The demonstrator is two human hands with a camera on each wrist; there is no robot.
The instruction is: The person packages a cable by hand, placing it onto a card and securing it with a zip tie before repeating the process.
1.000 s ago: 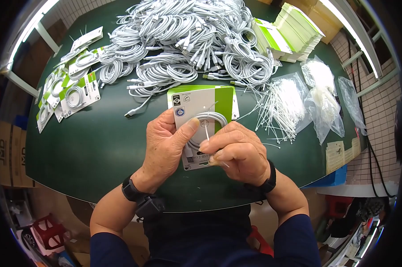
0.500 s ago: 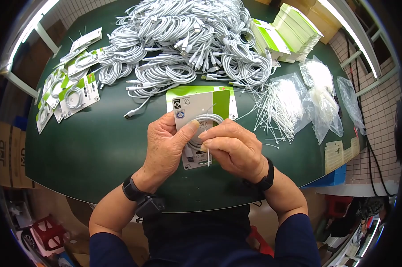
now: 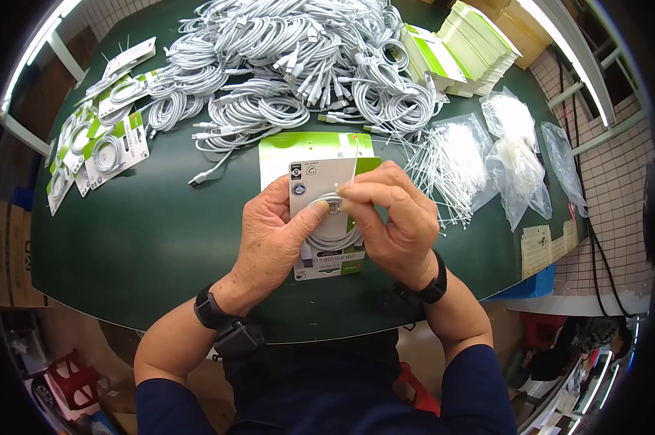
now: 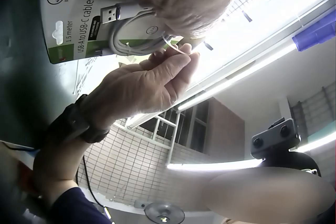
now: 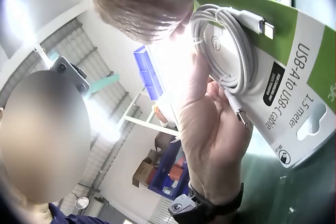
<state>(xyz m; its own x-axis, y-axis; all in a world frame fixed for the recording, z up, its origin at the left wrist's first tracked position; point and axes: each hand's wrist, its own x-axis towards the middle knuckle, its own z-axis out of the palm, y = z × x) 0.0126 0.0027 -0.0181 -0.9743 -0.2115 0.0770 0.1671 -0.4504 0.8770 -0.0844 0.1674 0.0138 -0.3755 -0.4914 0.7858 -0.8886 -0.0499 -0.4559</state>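
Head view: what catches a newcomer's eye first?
The big heap of white USB cables across the far side of the green table. At centre, the left hand holds a green-and-white packaging card with a coiled cable on it, while the right hand pinches a white cable tie at the coil.

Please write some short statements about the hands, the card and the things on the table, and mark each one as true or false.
1. The left hand holds a card with a coiled white cable on it. True.
2. The right hand is empty. False: it pinches a thin white tie at the coil.
3. A pile of loose cables lies beyond the card, farther from the person. True.
4. The table is red. False: it is dark green.
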